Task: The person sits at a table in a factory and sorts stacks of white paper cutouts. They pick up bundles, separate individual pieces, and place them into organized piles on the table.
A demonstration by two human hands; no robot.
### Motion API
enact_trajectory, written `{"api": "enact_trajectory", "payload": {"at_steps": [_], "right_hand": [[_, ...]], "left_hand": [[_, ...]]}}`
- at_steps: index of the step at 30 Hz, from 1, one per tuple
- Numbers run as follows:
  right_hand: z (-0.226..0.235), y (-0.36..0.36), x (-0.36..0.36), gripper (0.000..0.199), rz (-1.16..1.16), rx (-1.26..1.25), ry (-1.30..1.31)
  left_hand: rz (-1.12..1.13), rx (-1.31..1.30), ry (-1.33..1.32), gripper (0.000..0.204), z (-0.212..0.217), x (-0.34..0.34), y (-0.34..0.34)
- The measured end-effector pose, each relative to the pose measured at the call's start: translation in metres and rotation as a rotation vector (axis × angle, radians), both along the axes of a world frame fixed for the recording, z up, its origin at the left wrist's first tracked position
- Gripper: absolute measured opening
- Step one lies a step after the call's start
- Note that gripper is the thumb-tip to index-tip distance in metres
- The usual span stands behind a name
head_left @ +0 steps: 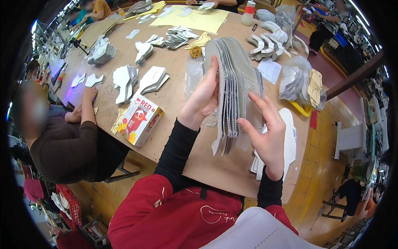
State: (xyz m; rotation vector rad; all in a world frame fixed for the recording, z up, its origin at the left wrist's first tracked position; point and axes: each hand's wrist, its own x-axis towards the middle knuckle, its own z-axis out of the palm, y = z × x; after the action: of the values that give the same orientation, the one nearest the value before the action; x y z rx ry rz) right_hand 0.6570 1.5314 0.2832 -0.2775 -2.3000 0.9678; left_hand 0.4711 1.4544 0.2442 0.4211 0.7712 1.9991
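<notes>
A thick stack of grey cut shoe-upper pieces [232, 79] stands on edge above the table, its layers fanned and their stitched edges facing me. My left hand [202, 99] grips it from the left, thumb along the near side and the other fingers partly hidden behind. On the right, my right hand [267, 133] is open, thumb and index finger apart, their tips close to the stack's right face; whether they touch it I cannot tell. Beneath my right wrist lie white cut pieces [289, 143]. A clear plastic bag [193, 74] shows behind my left hand.
Several piles of white pieces [126, 83] and a red-and-white box [140, 120] lie to the left. A co-worker [66, 145] sits there, a hand on a piece. Bagged pieces [295, 79] in a yellow tray [302, 108] and a bottle [248, 12] stand right and far.
</notes>
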Motion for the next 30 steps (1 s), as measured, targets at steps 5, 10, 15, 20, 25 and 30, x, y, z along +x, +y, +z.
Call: {"api": "enact_trajectory", "payload": {"at_steps": [5,10,15,20,25,30], "right_hand": [[-0.002,-0.001,-0.004,0.039,-0.005,-0.247,0.056],[-0.004,-0.001,-0.008,0.032,0.002,-0.007,0.077],[-0.002,-0.005,-0.005,0.032,-0.011,-0.044,0.023],[-0.005,-0.004,-0.007,0.030,-0.042,-0.121,0.034],[-0.006,-0.003,-0.007,0.025,-0.039,-0.016,0.047],[-0.001,-0.002,-0.005,0.033,0.009,-0.011,0.050]], "left_hand": [[-0.027,0.010,-0.010,0.057,0.003,0.001,-0.001],[0.052,-0.034,0.019,0.060,0.005,0.006,0.002],[0.018,-0.028,0.012,0.060,0.006,0.004,0.000],[0.047,-0.060,0.052,0.061,0.010,0.007,-0.001],[0.071,-0.095,0.043,0.062,0.014,0.011,-0.001],[0.077,-0.056,0.010,0.061,0.019,0.015,0.000]]}}
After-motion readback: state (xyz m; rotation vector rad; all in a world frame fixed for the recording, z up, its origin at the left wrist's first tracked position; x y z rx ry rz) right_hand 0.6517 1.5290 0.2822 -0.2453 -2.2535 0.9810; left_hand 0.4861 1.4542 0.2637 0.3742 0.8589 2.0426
